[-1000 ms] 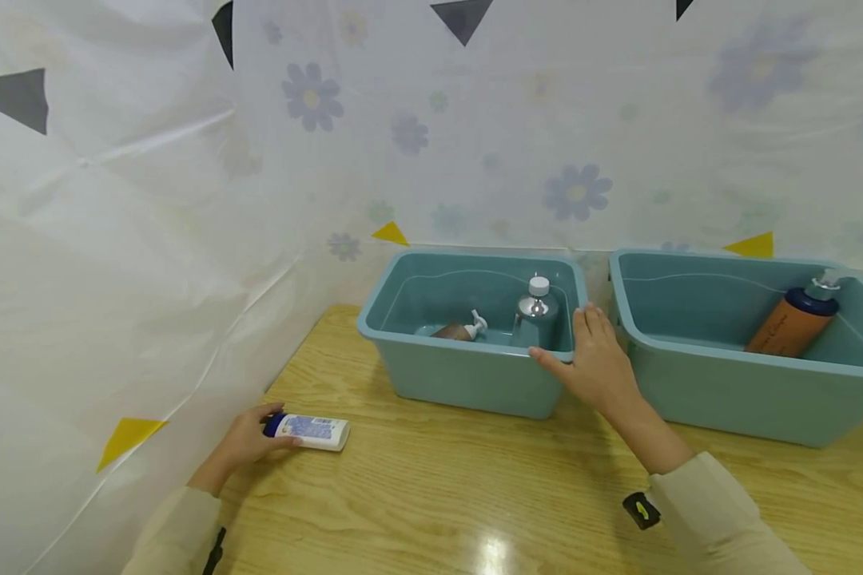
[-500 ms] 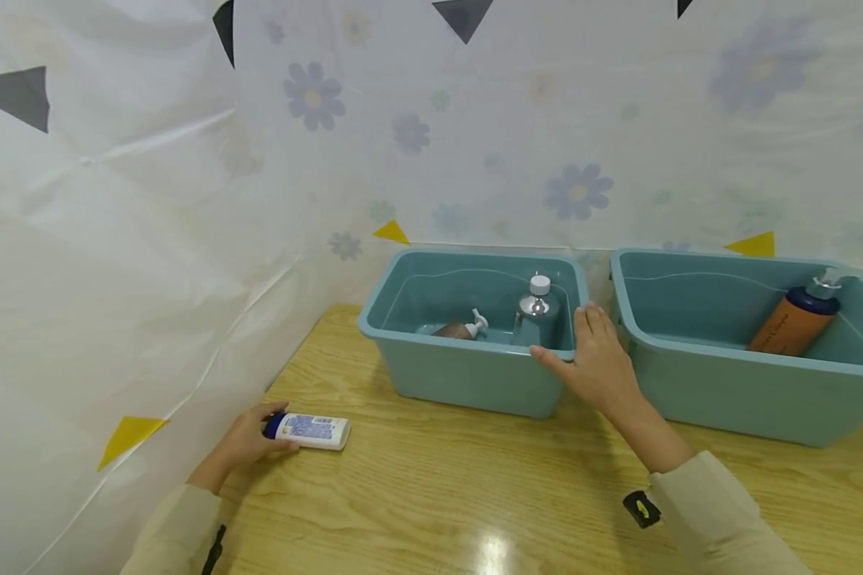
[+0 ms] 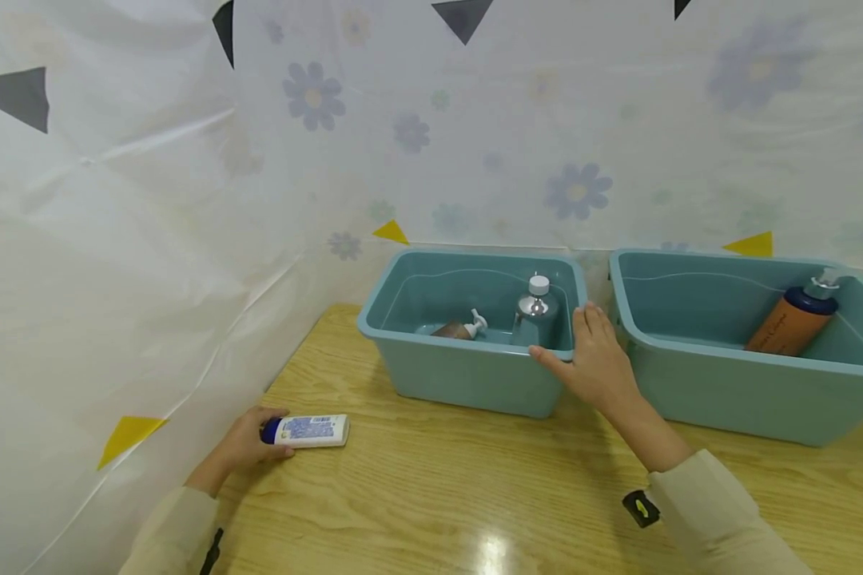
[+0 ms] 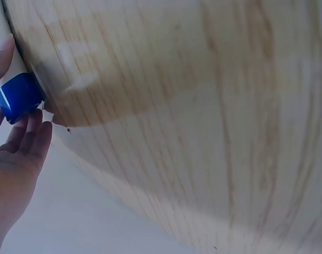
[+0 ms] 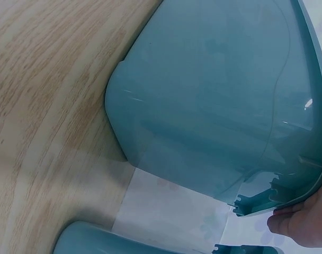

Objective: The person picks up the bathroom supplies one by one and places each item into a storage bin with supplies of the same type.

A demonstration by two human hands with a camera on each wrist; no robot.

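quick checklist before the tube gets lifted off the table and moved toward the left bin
1. Left hand holds the tube by its blue cap end: ok, though grip firmness cannot tell.
2. Tube lies flat on the table: ok.
3. Right hand steadies the rim of the left bin: ok.
4. Free floor space in the left bin beside the clear bottle and the small pump bottle: ok.
5. Path from tube to bin has nothing in it: ok.

The left hand is turning the small white plastic tube with the blue cap on the wooden table, swinging its far end up so it is lying more level than a second ago.
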